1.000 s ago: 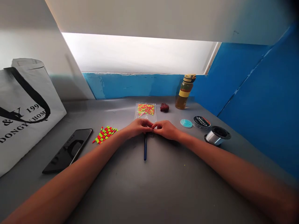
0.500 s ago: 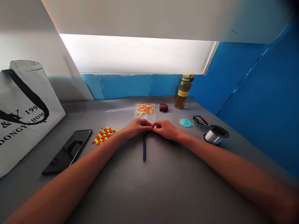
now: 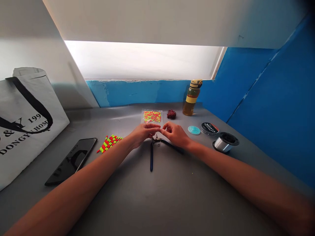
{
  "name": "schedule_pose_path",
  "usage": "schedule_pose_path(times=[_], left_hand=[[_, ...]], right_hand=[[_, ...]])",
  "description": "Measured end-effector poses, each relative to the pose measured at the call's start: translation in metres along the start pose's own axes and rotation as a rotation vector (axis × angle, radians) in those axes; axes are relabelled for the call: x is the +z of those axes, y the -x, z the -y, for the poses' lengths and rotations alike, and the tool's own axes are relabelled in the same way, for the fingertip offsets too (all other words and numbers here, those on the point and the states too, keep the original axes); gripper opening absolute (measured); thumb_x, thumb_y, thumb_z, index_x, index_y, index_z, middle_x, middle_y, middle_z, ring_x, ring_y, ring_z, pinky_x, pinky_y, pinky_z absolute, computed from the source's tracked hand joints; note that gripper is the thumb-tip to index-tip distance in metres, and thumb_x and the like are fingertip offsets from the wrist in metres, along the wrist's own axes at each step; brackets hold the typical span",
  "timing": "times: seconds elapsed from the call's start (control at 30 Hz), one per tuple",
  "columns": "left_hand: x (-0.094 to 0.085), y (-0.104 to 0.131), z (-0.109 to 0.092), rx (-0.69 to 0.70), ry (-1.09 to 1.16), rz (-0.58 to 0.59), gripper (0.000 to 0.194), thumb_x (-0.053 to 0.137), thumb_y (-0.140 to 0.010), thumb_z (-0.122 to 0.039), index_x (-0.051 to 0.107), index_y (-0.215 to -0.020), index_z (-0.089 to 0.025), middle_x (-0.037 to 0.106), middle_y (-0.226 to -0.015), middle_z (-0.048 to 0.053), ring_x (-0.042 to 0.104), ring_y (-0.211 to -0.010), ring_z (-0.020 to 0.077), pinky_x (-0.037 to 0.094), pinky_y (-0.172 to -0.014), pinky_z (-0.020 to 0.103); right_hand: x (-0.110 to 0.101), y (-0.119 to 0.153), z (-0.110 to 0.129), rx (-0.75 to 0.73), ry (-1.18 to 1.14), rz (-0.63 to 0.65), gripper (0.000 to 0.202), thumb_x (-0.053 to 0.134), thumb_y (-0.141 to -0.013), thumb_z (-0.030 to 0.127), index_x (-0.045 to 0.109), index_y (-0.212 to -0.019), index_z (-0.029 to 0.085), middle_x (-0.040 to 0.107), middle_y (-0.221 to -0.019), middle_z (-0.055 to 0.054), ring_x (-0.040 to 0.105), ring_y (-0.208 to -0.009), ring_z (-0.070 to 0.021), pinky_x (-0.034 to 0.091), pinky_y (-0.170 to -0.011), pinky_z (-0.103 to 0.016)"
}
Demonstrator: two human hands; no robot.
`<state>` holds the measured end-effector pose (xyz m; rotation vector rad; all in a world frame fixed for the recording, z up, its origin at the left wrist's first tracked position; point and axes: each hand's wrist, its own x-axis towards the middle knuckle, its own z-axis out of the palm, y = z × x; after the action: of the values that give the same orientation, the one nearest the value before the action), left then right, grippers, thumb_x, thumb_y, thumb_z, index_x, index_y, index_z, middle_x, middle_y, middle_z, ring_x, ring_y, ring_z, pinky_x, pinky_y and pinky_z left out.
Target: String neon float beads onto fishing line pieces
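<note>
The fingertips of the left hand [image 3: 144, 133] and the right hand [image 3: 176, 136] are brought together; whether something small is pinched there cannot be told. If so, it could be lost by a slight slip. The pliers [image 3: 151, 156], with spread handles, are placed just below, one handle directed to the near edge of the bench [image 3: 157, 200]; they could be pushed by the right wrist. Toward the left edge, the beadwork [image 3: 110, 143] could be disturbed by the left forearm, by which it is partly covered.
</note>
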<state>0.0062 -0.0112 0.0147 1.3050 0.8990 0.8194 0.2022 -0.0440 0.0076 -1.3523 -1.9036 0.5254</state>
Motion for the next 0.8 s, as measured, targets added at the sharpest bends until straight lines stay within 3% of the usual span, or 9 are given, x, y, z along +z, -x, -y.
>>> schedule_pose_path(times=[0.2, 0.3, 0.43, 0.53, 0.7, 0.77, 0.8], left_hand=[[-0.002, 0.0, -0.005, -0.024, 0.225, -0.081, 0.031, 0.086, -0.068, -0.028, 0.073, -0.092, -0.016, 0.07, -0.103, 0.008, 0.062, -0.081, 0.0117, 0.049, -0.075, 0.025], [-0.004, 0.0, -0.003, -0.03, 0.274, -0.058, 0.027, 0.083, -0.072, -0.027, 0.071, -0.093, -0.016, 0.07, -0.112, 0.009, 0.064, -0.085, 0.0111, 0.05, -0.078, 0.024], [-0.005, -0.002, 0.001, -0.02, 0.268, -0.054, 0.025, 0.082, -0.074, -0.027, 0.069, -0.092, -0.016, 0.073, -0.105, 0.009, 0.066, -0.085, 0.0114, 0.051, -0.08, 0.024], [-0.007, -0.002, 0.003, -0.028, 0.237, -0.064, 0.027, 0.083, -0.073, -0.029, 0.068, -0.092, -0.016, 0.073, -0.103, 0.008, 0.066, -0.085, 0.0123, 0.051, -0.08, 0.026], [-0.007, -0.001, 0.002, -0.037, 0.177, -0.086, 0.032, 0.085, -0.069, -0.033, 0.07, -0.091, -0.017, 0.072, -0.108, 0.008, 0.064, -0.082, 0.0112, 0.049, -0.08, 0.026], [-0.007, -0.001, 0.002, -0.034, 0.162, -0.095, 0.032, 0.086, -0.068, -0.033, 0.07, -0.09, -0.017, 0.073, -0.108, 0.008, 0.063, -0.08, 0.0105, 0.049, -0.079, 0.026], [-0.007, -0.001, 0.001, -0.032, 0.158, -0.099, 0.032, 0.086, -0.067, -0.033, 0.07, -0.09, -0.017, 0.073, -0.107, 0.008, 0.062, -0.079, 0.0103, 0.049, -0.078, 0.026]], right_hand=[[0.0, 0.0, -0.002, -0.125, -0.137, 0.124, 0.032, 0.045, -0.096, 0.039, 0.069, -0.091, 0.018, 0.067, -0.082, -0.002, 0.056, -0.075, -0.0155, 0.037, -0.067, -0.028], [-0.002, 0.001, 0.001, -0.078, -0.147, 0.212, 0.033, 0.046, -0.095, 0.039, 0.067, -0.082, 0.017, 0.063, -0.071, 0.0, 0.053, -0.065, -0.0134, 0.036, -0.062, -0.027], [-0.009, 0.001, 0.003, -0.024, -0.12, 0.303, 0.04, 0.047, -0.094, 0.042, 0.064, -0.07, 0.016, 0.064, -0.065, 0.0, 0.049, -0.056, -0.011, 0.035, -0.058, -0.026], [-0.012, -0.003, 0.0, 0.022, -0.14, 0.275, 0.042, 0.046, -0.095, 0.046, 0.067, -0.076, 0.015, 0.068, -0.068, -0.003, 0.052, -0.055, -0.0116, 0.036, -0.056, -0.026], [-0.023, -0.01, 0.0, 0.01, -0.093, 0.087, 0.034, 0.049, -0.094, 0.041, 0.068, -0.081, 0.016, 0.072, -0.079, -0.006, 0.061, -0.067, -0.0144, 0.04, -0.061, -0.026], [-0.031, -0.011, 0.004, 0.031, 0.009, 0.123, 0.032, 0.051, -0.092, 0.04, 0.067, -0.076, 0.017, 0.07, -0.073, -0.004, 0.057, -0.062, -0.0139, 0.038, -0.058, -0.027], [-0.034, -0.01, 0.005, 0.054, 0.058, 0.21, 0.032, 0.052, -0.091, 0.041, 0.068, -0.075, 0.018, 0.069, -0.068, -0.004, 0.055, -0.059, -0.0138, 0.036, -0.056, -0.027]])
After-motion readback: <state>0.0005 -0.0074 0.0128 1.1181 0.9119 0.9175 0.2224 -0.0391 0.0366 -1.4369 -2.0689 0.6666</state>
